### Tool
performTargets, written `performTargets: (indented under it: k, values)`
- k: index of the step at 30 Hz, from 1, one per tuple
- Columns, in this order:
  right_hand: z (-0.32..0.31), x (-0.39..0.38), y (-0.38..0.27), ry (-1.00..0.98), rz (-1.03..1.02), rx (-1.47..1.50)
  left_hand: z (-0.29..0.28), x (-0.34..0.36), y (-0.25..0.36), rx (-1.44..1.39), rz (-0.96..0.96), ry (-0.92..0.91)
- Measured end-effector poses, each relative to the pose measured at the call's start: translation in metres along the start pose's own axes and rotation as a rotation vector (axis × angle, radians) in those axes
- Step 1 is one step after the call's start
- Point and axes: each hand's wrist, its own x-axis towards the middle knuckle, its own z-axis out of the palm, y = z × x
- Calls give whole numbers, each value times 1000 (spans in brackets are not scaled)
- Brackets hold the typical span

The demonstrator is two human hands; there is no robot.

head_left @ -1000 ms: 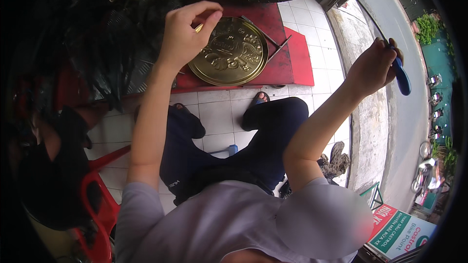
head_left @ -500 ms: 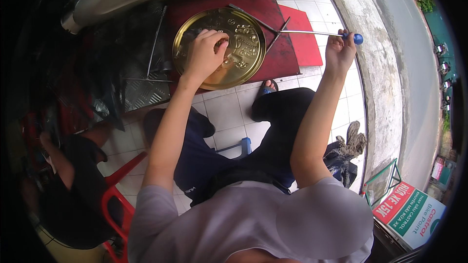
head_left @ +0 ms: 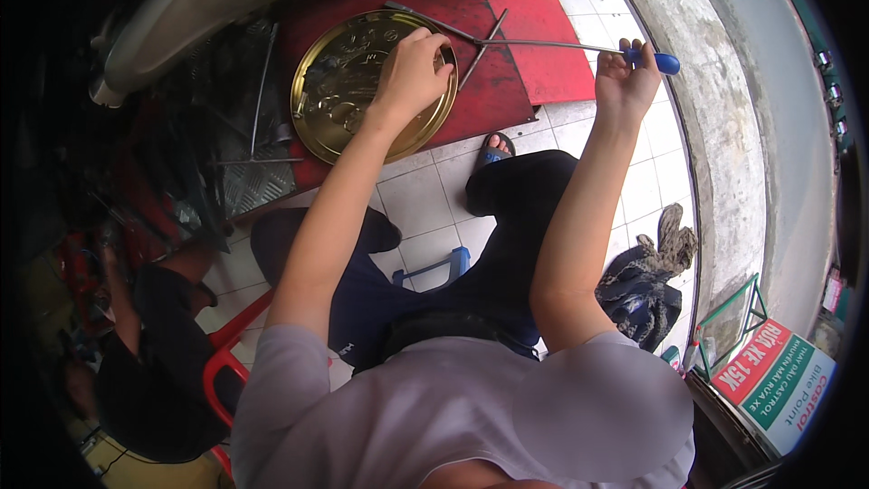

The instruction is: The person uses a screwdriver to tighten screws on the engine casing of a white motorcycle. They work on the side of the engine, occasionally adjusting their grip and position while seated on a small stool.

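Note:
My right hand (head_left: pixel 626 81) grips the blue handle of a long screwdriver (head_left: pixel 552 43). Its thin metal shaft points left, and its far end overlaps the middle of a dark three-armed wrench (head_left: pixel 425 18) lying on a red mat (head_left: pixel 502 104). A round golden metal tray (head_left: pixel 339 95) with raised markings sits left of the wrench. Over the tray's right part is my left hand (head_left: pixel 412 77), its fingers curled together near the rim. Whatever may be between those fingertips is hidden. A small metal piece (head_left: pixel 299 109) shows by the tray's left rim.
A silver motorbike part (head_left: pixel 208 14) hangs at the upper left. Below it is a metal stand (head_left: pixel 262 95). Another person (head_left: pixel 163 335) sits at the left beside a red chair (head_left: pixel 226 362). Dark rags (head_left: pixel 647 285) lie on the tiles at the right.
My left hand has moved from the tray's middle to its right side. My right hand still holds the screwdriver. The whole view has shifted slightly.

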Motion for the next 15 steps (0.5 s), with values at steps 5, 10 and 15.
performTargets:
  k: [5, 10, 15]
  values:
    - [-4, -2, -6, 47, 15, 25, -12, 20, -24, 107, -119, 158]
    - [1, -7, -4, 31, 31, 43, -31, 49, -44, 338, -484, 171]
    - [0, -7, -3, -65, 28, 43, -24, 59, -59, 381, -539, 194]
